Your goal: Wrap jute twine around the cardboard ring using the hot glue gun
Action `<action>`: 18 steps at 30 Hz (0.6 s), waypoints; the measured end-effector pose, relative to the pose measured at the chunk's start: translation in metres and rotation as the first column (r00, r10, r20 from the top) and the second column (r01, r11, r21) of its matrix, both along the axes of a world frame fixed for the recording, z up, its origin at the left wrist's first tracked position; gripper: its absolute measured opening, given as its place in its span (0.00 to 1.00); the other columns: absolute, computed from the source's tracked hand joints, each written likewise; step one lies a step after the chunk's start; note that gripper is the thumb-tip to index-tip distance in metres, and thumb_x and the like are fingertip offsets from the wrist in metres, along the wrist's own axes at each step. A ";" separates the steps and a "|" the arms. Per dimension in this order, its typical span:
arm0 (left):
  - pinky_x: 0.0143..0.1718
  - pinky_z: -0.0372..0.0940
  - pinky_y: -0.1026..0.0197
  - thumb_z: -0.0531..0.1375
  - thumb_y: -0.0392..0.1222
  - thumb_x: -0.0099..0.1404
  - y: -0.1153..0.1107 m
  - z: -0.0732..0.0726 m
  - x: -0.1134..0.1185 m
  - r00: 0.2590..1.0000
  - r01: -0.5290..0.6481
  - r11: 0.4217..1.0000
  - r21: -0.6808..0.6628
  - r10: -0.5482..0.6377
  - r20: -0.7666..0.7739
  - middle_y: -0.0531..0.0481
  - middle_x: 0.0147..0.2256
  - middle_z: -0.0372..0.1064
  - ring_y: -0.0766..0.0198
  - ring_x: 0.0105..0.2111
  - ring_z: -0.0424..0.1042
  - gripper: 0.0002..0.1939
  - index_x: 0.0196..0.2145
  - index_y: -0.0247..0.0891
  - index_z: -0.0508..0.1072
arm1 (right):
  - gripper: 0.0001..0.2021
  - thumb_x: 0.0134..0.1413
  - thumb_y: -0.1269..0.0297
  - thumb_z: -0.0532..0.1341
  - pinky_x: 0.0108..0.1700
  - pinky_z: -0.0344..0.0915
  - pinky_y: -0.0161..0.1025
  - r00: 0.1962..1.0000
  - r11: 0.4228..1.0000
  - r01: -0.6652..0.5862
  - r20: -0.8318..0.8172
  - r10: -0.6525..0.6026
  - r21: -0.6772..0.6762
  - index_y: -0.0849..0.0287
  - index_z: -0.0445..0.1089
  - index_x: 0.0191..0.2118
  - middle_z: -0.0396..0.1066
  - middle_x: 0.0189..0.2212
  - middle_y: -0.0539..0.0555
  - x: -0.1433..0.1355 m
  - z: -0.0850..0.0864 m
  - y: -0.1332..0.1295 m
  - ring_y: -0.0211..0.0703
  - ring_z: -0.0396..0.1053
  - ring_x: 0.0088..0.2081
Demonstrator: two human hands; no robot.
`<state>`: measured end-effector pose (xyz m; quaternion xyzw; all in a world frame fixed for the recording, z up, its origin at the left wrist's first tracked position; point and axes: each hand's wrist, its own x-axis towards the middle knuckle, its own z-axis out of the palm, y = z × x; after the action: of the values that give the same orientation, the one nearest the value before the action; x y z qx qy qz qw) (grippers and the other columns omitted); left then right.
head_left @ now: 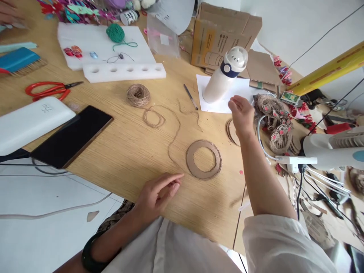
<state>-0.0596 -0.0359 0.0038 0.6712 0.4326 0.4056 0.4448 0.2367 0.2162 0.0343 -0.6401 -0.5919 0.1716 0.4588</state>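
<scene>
My left hand (159, 192) rests at the table's front edge, its index finger stretched out and nothing visible in it. Just beyond its fingertips lies a cardboard ring (191, 162), flat, with twine along its edge. A thin strand of twine (170, 146) runs from the ring to a loose coil (153, 116). My right hand (242, 113) is raised in front of the white bottle (216, 85), its fingers curled together; whatever they hold, if anything, is hidden. Below that hand, round cardboard pieces (232, 132) are partly covered by my forearm.
A twine ball (138, 95), a pen (190, 96), red-handled scissors (48, 89), a phone (72, 136) and a white power bank (34, 123) lie about. White foam (125, 72) bears green yarn (115, 33). Woven pieces (280, 136) and a power strip (295, 160) crowd the right. Another person's hand (11, 15) shows top left.
</scene>
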 end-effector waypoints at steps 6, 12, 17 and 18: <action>0.43 0.71 0.68 0.58 0.32 0.72 0.003 0.014 0.010 0.998 -0.019 0.985 0.173 0.029 -0.056 0.51 0.41 0.77 0.69 0.41 0.77 0.14 0.53 0.41 0.74 | 0.10 0.64 0.63 0.62 0.49 0.76 0.48 0.972 0.976 0.117 0.178 -0.151 0.185 0.58 0.78 0.46 0.80 0.42 0.56 0.050 0.039 -0.180 0.47 0.79 0.44; 0.46 0.70 0.62 0.59 0.29 0.70 0.010 0.023 0.033 0.984 0.107 0.920 0.377 -0.043 -0.175 0.48 0.43 0.76 0.65 0.43 0.75 0.16 0.54 0.39 0.73 | 0.16 0.65 0.54 0.57 0.36 0.74 0.46 0.725 0.828 0.559 0.511 -0.462 -0.044 0.61 0.77 0.42 0.79 0.36 0.60 0.082 0.020 -0.320 0.49 0.77 0.31; 0.45 0.70 0.61 0.58 0.30 0.71 0.010 0.022 0.042 0.976 0.132 0.904 0.407 -0.047 -0.213 0.49 0.43 0.76 0.64 0.42 0.75 0.16 0.54 0.40 0.73 | 0.21 0.54 0.52 0.61 0.49 0.69 0.63 0.687 0.811 0.560 0.643 -0.338 -0.172 0.62 0.73 0.48 0.76 0.42 0.68 0.080 -0.001 -0.359 0.66 0.72 0.45; 0.45 0.70 0.61 0.58 0.31 0.71 0.010 0.022 0.043 0.974 0.136 0.902 0.410 -0.046 -0.222 0.49 0.43 0.76 0.64 0.42 0.75 0.15 0.53 0.40 0.73 | 0.22 0.54 0.53 0.60 0.51 0.67 0.64 0.687 0.807 0.559 0.651 -0.323 -0.190 0.62 0.72 0.50 0.75 0.44 0.69 0.079 -0.003 -0.359 0.68 0.70 0.47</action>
<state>-0.0169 -0.0261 0.0261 0.8097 0.3462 0.3961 0.2601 0.3157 -0.1430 0.0310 -0.8610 -0.4843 -0.0442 0.1488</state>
